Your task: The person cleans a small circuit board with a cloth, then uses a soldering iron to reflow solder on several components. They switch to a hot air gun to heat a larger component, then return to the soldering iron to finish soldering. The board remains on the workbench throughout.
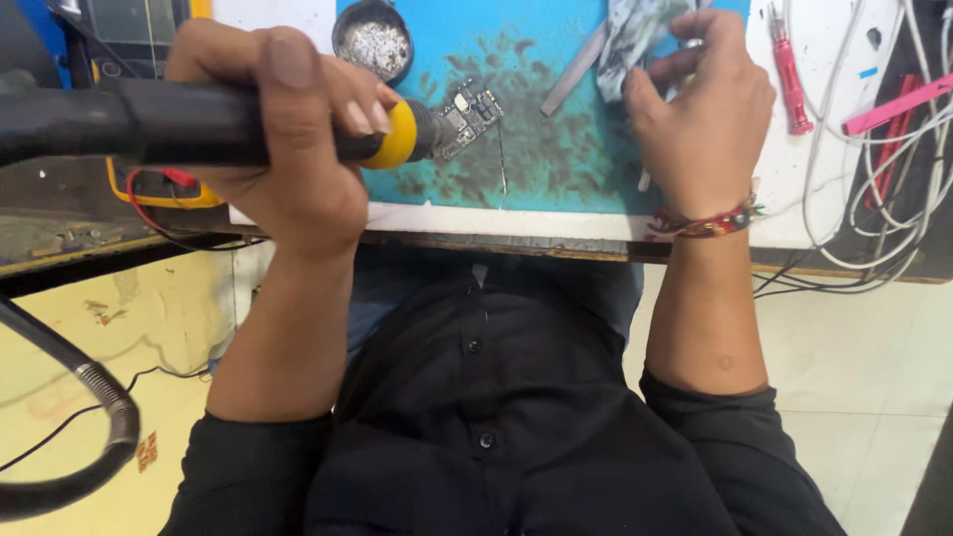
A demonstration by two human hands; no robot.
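The black hot-air tool with a yellow collar [199, 124] lies nearly level across the upper left of the view. Its long axis runs left to right, and its metal nozzle points right, toward the small bare circuit board [469, 114]. The nozzle tip sits just beside the board's left edge; contact cannot be confirmed.

Your left hand [288, 129] grips the tool's barrel just behind the yellow collar. The fingers [367, 114] are wrapped tight around the barrel, with the thumb laid over the top.

The circuit board rests on the blue, soot-stained work mat [556, 149], which lies on the white table [824, 199]. The board is tilted, with its long axis running from lower left to upper right.

Your right hand [700, 114] is on the right part of the mat, well apart from the board. Its fingers are curled narrow near a crumpled grey cloth [635, 35] and a slim tool shaft; you cannot tell exactly what they hold. A red and multicoloured thread band [710, 223] circles that wrist.

A round metal tin of grey residue [374, 40] sits beyond the nozzle. A flat grey metal strip [574, 71] lies diagonally beside the cloth. A red screwdriver [789, 69] and white cables [893, 149] lie at the table's right end.
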